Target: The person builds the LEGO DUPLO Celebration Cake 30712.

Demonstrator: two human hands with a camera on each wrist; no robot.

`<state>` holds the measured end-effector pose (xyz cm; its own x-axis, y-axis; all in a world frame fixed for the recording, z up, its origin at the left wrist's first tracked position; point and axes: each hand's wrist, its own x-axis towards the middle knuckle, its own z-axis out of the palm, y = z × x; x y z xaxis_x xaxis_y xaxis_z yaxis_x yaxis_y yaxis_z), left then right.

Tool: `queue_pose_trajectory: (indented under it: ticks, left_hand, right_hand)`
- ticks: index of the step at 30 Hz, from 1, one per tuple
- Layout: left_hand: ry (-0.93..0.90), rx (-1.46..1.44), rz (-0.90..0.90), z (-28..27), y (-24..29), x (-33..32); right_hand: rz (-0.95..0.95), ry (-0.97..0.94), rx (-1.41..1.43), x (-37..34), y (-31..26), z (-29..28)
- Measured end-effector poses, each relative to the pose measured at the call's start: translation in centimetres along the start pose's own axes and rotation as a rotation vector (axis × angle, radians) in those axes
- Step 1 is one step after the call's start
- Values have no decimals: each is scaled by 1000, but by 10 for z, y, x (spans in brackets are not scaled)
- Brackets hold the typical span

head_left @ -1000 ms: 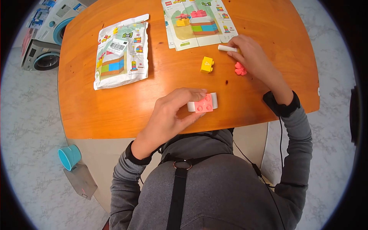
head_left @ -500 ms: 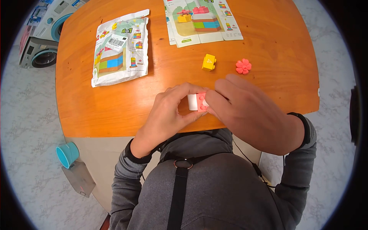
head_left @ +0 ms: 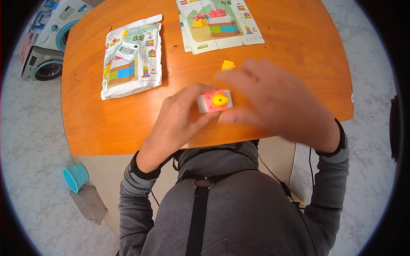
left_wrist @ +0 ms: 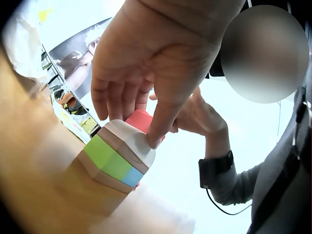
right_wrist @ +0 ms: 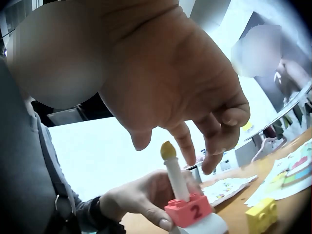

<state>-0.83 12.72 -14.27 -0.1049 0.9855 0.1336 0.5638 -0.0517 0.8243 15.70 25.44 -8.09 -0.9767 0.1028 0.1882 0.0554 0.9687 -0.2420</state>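
In the left wrist view a stack of green, blue, white and brown layers [left_wrist: 114,158] has a pink brick [left_wrist: 140,121] on top, held between the thumb and fingers of my left hand [left_wrist: 161,53]. The right wrist view shows the pink brick [right_wrist: 195,210] marked 2, with a white candle [right_wrist: 176,180] with a yellow flame upright on it. My right hand [right_wrist: 180,87] hangs above the candle with fingers apart, touching nothing. From the head view, my left hand [head_left: 175,115] grips the stack, and my right hand [head_left: 282,106] is just right of the yellow flame [head_left: 220,100].
A yellow brick [head_left: 228,65] lies beyond the hands, partly covered by the right one. A white packet [head_left: 133,57] is at the back left of the wooden table [head_left: 106,132], and an unfolded printed sheet [head_left: 222,25] at the back.
The white candle, first in my right hand, now stands on the pink brick. My right hand came in from the back right, let the candle go and lifted off it. The pink flower is now hidden.
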Motion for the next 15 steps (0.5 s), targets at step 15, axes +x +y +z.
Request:
queue_pose_trajectory:
  ticks: [15]
  left_hand:
    - [208, 468, 442, -1, 28, 31]
  right_hand:
    - [394, -65, 193, -48, 81, 42]
